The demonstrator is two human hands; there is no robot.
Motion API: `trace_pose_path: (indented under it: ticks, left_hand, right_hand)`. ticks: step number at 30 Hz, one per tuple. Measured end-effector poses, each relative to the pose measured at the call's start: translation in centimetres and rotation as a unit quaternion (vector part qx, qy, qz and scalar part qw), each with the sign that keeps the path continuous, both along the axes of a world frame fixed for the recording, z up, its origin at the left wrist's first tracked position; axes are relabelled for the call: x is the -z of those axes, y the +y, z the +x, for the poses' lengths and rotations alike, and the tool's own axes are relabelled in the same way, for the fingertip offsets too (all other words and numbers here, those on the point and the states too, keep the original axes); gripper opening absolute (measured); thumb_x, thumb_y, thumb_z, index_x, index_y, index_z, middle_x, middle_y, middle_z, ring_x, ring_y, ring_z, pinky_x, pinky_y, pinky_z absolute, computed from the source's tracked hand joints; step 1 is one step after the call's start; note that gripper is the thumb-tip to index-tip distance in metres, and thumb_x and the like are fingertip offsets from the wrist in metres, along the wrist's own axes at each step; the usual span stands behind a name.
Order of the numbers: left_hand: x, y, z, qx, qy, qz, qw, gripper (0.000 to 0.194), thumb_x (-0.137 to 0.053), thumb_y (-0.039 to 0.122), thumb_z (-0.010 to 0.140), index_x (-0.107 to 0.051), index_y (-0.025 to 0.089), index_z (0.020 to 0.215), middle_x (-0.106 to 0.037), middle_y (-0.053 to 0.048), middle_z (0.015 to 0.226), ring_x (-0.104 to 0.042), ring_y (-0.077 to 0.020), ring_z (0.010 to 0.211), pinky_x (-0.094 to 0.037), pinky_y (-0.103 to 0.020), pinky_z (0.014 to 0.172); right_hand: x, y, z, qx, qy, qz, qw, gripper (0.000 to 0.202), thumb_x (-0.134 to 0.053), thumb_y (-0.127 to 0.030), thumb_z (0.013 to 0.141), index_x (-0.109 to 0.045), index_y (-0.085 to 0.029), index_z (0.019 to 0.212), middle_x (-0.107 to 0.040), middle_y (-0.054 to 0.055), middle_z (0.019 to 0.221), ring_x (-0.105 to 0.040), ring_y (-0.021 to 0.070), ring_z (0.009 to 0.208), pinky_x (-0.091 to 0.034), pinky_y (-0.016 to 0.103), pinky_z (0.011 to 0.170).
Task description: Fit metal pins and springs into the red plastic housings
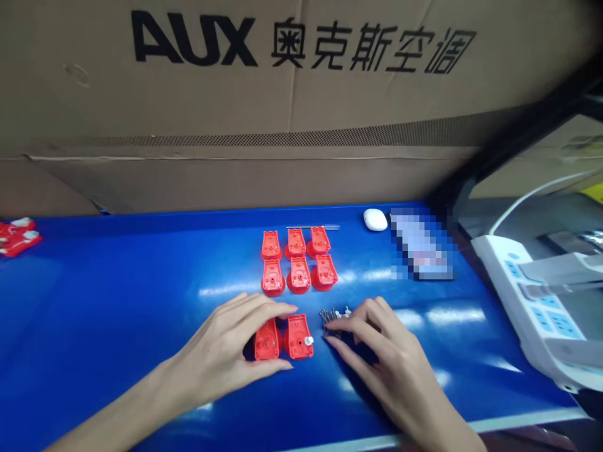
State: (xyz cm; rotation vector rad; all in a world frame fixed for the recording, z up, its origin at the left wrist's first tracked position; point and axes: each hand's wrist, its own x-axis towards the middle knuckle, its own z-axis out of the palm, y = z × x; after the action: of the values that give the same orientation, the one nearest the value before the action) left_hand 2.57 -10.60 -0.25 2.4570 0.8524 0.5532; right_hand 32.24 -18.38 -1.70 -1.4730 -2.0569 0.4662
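Thumb and fingers of the left hand (226, 339) were spread wide around the near-left red case (267, 344), fingertips beyond it and thumb on the near side; whether they pressed on it, I could not tell. Just beside it stood the near-right red case (299, 328), open side up, with a small white piece (309, 341) at its right edge. The right hand (389, 345) had its thumb and forefinger almost together at a loose heap of metal pins (331, 316), though the view was too poor to say whether a pin was between them. Farther back, six red cases (299, 276) stood in two rows of three, open sides up, showing molded hollows and ridges inside. Behind them lay a thin rod (308, 226), and to its right a closed white round case (375, 220), contents hidden. All of these rested on the blue table (141, 282), before a large cardboard sheet (282, 182), with a white power strip (541, 307) at the far right.
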Motion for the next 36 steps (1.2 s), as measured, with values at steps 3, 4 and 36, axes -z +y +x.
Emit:
trace_pose_path:
  ticks: [3,4,36]
  left_hand:
    - [0.0,0.0,0.0,-0.001,-0.002,0.002,1.0,0.065,-0.088,0.046,0.095,-0.059,0.029,0.15,-0.078,-0.008,0.135,-0.076,-0.0298,0.122,-0.06,-0.046,0.108]
    - [0.0,-0.1,0.0,-0.001,-0.003,0.003,1.0,0.065,-0.088,0.046,0.095,-0.059,0.029,0.15,-0.078,-0.008,0.135,-0.076,-0.0299,0.122,-0.06,-0.047,0.109]
    - [0.2,-0.3,0.1,0.005,0.014,-0.013,1.0,0.068,-0.087,0.048,0.095,-0.056,0.032,0.154,-0.076,-0.007,0.142,-0.074,-0.0297,0.128,-0.056,-0.049,0.116]
  right_hand:
    - [0.2,0.3,0.0,-0.008,-0.037,0.013,0.999,0.017,-0.063,-0.021,0.109,-0.074,-0.028,0.12,-0.064,0.006,0.1,-0.061,0.0219,0.091,-0.055,0.036,0.078]
    - [0.3,0.4,0.0,-0.008,-0.049,0.015,0.999,0.017,-0.063,-0.022,0.11,-0.075,-0.029,0.119,-0.063,0.006,0.099,-0.061,0.0218,0.09,-0.055,0.036,0.077]
    - [1.3,0.4,0.3,-0.035,-0.109,0.031,0.993,0.011,-0.056,-0.024,0.112,-0.066,-0.026,0.113,-0.064,0.007,0.116,-0.063,0.0218,0.099,-0.055,0.033,0.078]
